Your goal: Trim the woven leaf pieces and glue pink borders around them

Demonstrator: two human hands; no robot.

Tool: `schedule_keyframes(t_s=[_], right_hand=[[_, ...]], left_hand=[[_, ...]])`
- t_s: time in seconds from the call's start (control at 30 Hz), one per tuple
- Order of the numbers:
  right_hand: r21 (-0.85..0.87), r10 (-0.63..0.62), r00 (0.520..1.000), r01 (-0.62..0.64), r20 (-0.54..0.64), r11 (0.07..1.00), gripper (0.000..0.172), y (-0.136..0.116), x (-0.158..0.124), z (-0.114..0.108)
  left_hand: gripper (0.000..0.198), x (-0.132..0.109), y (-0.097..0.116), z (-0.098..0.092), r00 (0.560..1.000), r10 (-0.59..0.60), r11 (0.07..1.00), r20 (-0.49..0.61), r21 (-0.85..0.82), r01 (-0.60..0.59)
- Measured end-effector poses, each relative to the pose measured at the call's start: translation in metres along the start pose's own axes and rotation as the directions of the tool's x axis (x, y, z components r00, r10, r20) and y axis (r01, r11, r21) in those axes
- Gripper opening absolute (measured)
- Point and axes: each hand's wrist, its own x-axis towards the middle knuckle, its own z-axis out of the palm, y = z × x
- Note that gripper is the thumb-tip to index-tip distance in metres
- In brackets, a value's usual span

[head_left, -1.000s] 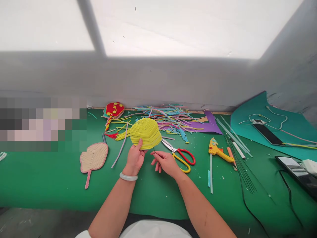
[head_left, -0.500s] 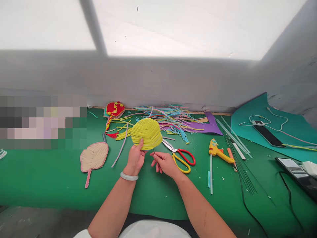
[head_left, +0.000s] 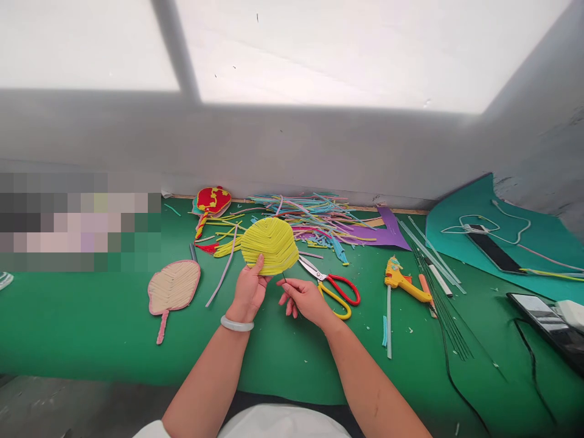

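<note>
A yellow fan-shaped piece (head_left: 270, 244), made of rows of fuzzy stems, is held up over the table by my left hand (head_left: 252, 291), thumb on its front face. My right hand (head_left: 302, 299) pinches a thin dark wire (head_left: 283, 277) at the piece's lower edge. Just behind my right hand lie scissors (head_left: 335, 286) with one red and one yellow handle. To the left, a cream fan (head_left: 173, 287) with a pink rim and handle lies flat. A red and yellow fan (head_left: 213, 201) rests farther back.
Many coloured pipe cleaners (head_left: 310, 213) are heaped at the back beside a purple sheet (head_left: 387, 230). On the right are a yellow glue gun (head_left: 404, 281), dark wires (head_left: 449, 322), clear glue sticks (head_left: 429, 252) and phones (head_left: 493, 246). A blurred patch covers the far left.
Both hands keep their hold on the yellow piece and the wire. The view has shifted very slightly; otherwise nothing has visibly moved.
</note>
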Motion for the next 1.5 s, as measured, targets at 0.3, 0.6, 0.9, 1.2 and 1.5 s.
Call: schedule_keyframes(t_s=[0.3,0.6,0.9,1.2,1.5], right_hand=[[0.138,0.054,0.998,-0.059,0.041,0.989,0.051,-0.013,-0.008,-0.01],[0.096,0.09,0.994,-0.096,0.062,0.991,0.054,-0.016,-0.01,-0.014],[0.047,0.12,0.991,-0.123,0.061,0.991,0.047,-0.013,-0.006,-0.014],[0.007,0.159,0.985,-0.159,0.07,0.987,0.041,-0.014,-0.009,-0.013],[0.005,0.167,0.985,-0.167,0.054,0.986,0.043,-0.011,-0.008,-0.011]], left_hand=[[0.02,0.0,0.002,0.0,1.0,-0.019,1.0,0.003,-0.021,0.019],[0.024,-0.001,0.002,0.0,0.999,-0.035,0.999,0.021,-0.016,0.035],[0.032,-0.002,-0.002,-0.002,0.998,-0.047,0.999,0.041,0.008,0.046],[0.03,-0.001,-0.002,-0.004,0.995,-0.078,0.996,0.064,0.045,0.076],[0.031,0.0,-0.003,-0.006,0.992,-0.097,0.994,0.083,0.066,0.092]])
